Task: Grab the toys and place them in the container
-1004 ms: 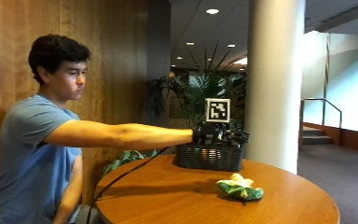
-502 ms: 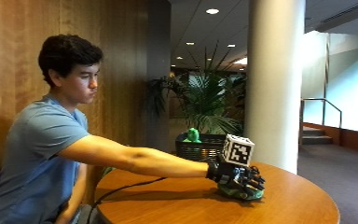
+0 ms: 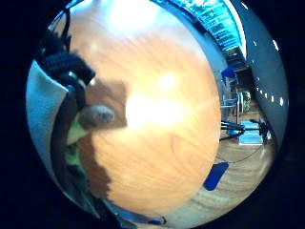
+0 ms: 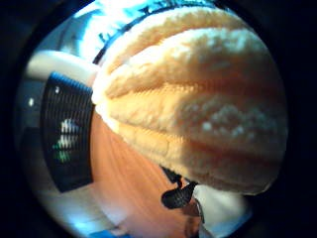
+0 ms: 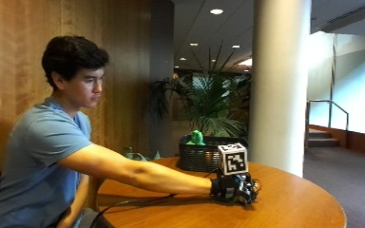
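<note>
My gloved right hand (image 5: 233,189) sits low over the round wooden table (image 5: 296,204), near its middle, with its fingers curled down. It grips a yellow and green plush toy (image 4: 198,99), which fills the thumb side palm view and is hidden under the hand in the outside view. Beside a bent fingertip (image 3: 95,116), a sliver of the plush (image 3: 72,134) shows above the tabletop. The dark wicker basket (image 5: 205,154) stands at the table's far edge behind the hand, with a green toy (image 5: 197,137) sticking up out of it.
A thick white pillar (image 5: 281,85) rises just behind the table to the right of the basket. Potted palms (image 5: 214,104) stand behind the basket. A cable (image 5: 138,202) trails across the table from the hand toward the person.
A second ago the hand was stretched out over the basket. It then came down onto the plush toy near the table's middle, and now covers it with curled fingers.
</note>
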### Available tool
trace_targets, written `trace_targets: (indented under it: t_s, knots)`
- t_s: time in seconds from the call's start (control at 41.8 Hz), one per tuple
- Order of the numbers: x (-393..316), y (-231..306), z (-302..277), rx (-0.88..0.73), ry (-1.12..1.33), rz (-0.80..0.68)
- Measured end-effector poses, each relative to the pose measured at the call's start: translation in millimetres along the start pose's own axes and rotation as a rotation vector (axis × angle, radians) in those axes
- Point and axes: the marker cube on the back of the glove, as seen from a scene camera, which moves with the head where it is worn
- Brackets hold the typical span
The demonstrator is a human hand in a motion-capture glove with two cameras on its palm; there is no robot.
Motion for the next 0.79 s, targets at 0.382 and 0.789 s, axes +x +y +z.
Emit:
trace_targets:
  t_s: [0.382, 0.789]
  knots:
    - [-18.6, 21.5, -56.3, -0.048, 0.047, 0.020]
    - [-38.6, 27.6, -222.1, 0.116, 0.078, 0.073]
